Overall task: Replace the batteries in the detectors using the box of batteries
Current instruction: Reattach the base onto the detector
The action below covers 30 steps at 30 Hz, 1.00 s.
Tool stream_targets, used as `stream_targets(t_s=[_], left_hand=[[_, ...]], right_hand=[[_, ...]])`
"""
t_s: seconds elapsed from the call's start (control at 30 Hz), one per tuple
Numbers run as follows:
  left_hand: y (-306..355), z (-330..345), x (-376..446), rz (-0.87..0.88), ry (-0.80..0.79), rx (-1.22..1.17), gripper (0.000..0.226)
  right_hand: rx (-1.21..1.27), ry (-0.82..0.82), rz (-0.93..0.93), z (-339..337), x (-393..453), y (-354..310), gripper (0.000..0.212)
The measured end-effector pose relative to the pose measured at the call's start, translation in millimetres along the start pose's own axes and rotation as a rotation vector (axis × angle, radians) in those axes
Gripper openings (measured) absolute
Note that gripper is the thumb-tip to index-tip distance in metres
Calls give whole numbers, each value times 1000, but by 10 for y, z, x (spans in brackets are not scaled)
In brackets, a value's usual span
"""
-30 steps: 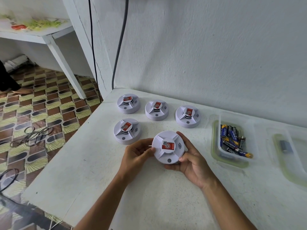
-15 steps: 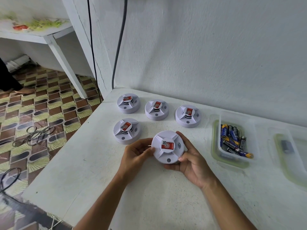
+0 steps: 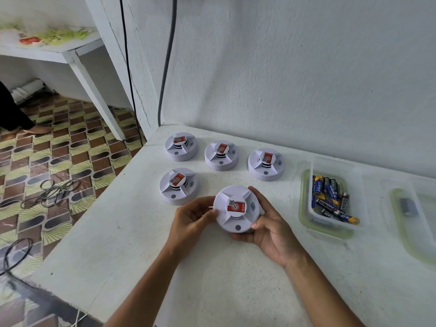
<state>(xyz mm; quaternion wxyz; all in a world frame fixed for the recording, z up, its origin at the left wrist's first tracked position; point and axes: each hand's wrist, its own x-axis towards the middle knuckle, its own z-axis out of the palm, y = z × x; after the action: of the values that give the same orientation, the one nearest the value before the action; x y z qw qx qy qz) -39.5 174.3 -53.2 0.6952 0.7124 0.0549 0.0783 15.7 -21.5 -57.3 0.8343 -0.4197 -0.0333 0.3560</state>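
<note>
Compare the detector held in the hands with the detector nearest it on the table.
The held detector is gripped by the left hand and right hand; the table detector lies untouched. The held one's label faces the camera; the other's sits skewed. Both are white, round, red-labelled.

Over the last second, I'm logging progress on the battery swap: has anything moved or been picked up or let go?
Nothing has visibly changed. The left hand and right hand still grip the same detector face-up, unopened, just above the table. The four other detectors and the box of batteries sit where they were.
</note>
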Motion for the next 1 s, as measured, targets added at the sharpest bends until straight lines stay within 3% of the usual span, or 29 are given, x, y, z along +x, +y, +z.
stream_targets(t_s=[1.0], left_hand=[[-29,19,-22,10,55,9,24]], right_hand=[[-109,42,-37,58,16,-11,77]])
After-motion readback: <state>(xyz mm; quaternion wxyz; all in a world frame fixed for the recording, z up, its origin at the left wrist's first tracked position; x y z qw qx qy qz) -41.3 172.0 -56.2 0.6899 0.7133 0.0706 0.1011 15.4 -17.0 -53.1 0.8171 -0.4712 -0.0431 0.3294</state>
